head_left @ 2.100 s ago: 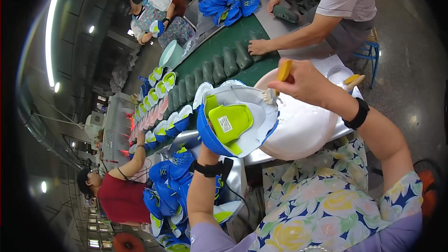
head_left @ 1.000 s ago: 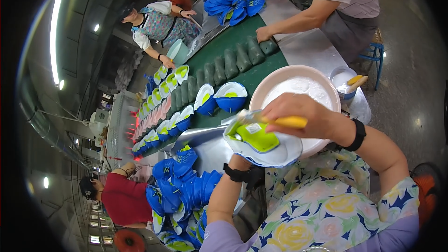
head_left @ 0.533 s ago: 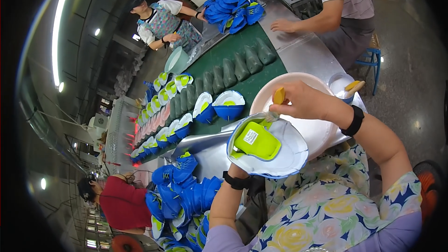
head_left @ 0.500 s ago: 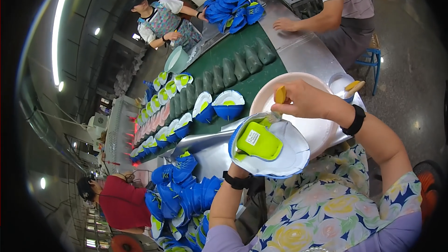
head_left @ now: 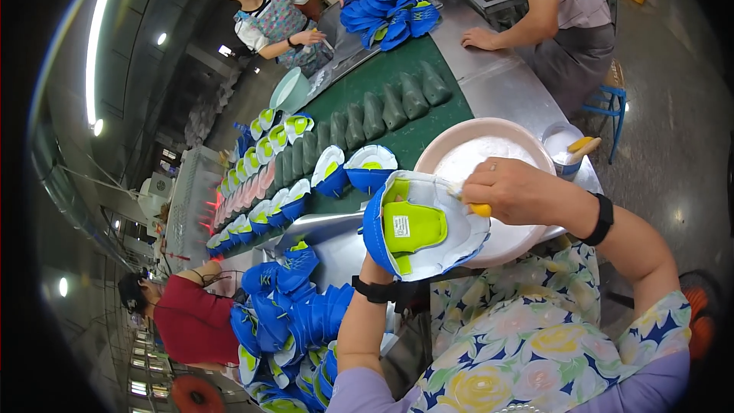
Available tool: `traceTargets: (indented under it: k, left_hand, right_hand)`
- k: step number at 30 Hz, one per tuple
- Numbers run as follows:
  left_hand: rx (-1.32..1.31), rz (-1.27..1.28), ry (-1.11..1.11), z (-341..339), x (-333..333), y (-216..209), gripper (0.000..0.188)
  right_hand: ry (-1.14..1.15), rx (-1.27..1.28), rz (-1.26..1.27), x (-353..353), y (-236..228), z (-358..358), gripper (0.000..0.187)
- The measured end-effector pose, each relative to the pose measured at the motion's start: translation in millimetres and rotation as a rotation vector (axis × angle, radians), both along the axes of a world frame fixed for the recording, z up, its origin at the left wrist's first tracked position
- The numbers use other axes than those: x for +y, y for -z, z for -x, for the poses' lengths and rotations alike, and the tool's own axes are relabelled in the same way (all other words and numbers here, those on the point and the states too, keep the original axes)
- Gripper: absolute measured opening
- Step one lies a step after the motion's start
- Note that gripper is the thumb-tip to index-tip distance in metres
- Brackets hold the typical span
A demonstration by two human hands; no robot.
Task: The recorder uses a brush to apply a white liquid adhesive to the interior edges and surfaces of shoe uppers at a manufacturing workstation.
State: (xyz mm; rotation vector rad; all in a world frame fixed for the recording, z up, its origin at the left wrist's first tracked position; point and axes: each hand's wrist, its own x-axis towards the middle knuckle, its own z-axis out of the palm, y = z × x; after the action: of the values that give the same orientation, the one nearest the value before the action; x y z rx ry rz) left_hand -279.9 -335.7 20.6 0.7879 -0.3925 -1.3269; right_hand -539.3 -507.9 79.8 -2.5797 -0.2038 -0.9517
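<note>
A blue shoe upper point(head_left: 466, 241) with white lining and a lime-green tongue point(head_left: 413, 226) is tilted up in front of me, its open underside facing me. My left hand point(head_left: 374, 268) holds it from behind; the fingers are hidden by the upper. My right hand point(head_left: 501, 190) grips a brush point(head_left: 480, 210) by its short yellow handle. The brush's pale tip is at the white lining along the upper's right edge. Just beyond the right hand stands a wide pink basin point(head_left: 478, 153) of white liquid.
A white tub point(head_left: 564, 144) holding another yellow-handled brush point(head_left: 586, 147) stands right of the basin. Grey shoe lasts point(head_left: 375, 113) and finished-looking uppers point(head_left: 371, 168) line the green belt point(head_left: 443, 118). Blue uppers are heaped at left point(head_left: 290, 313) and far point(head_left: 390, 11). Co-workers sit or stand around.
My right hand has moved down and turned, bringing the brush to the upper's lining at the right. The upper has been turned and shifted slightly left by my left hand.
</note>
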Motion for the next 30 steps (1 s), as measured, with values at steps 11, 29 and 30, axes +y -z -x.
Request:
traceTargets:
  k: [11, 29, 30]
  left_hand:
    - [-0.492, -0.058, -0.04, 14.1, -1.8, 6.5, 0.038]
    - [-0.465, -0.244, -0.282, -121.2, -149.3, 104.0, 0.042]
    - [-0.512, -0.381, -0.295, -123.7, -155.9, 119.8, 0.047]
  right_hand:
    - [0.317, -0.053, -0.541, -12.6, -7.6, -26.5, 0.02]
    - [0.463, 0.078, -1.004, 15.8, 74.8, 28.2, 0.012]
    - [0.427, 0.102, -1.001, 17.1, 78.5, 28.9, 0.012]
